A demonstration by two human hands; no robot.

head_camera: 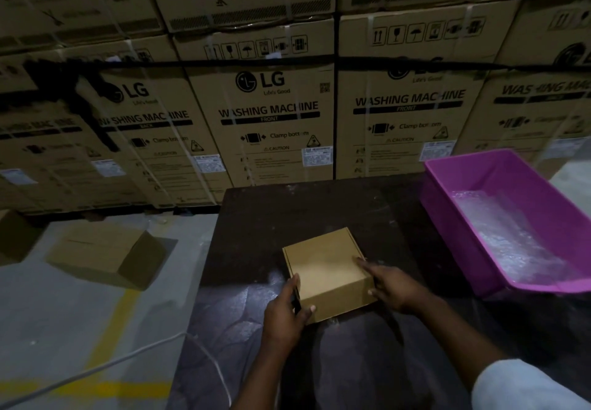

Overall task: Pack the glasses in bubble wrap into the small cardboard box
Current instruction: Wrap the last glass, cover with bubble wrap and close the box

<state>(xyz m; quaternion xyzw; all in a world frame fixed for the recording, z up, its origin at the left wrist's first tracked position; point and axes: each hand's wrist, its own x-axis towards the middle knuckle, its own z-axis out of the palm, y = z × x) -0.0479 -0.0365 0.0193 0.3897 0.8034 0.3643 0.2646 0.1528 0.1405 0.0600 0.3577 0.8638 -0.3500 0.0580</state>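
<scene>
A small brown cardboard box (323,270) sits closed on the dark table (319,208). My left hand (283,315) grips its near left corner, thumb on the front face and fingers along the left side. My right hand (393,288) lies on the box's right edge with the forefinger stretched over the lid. Bubble wrap (502,236) lies inside the purple plastic tub (447,204) at the right of the table. No glasses show; the box's inside is hidden.
A wall of large washing-machine cartons (271,105) rises right behind the table. An open cardboard box (108,256) lies on the grey floor to the left, by a yellow floor line (112,336). A white cable (96,374) runs across the floor to the table.
</scene>
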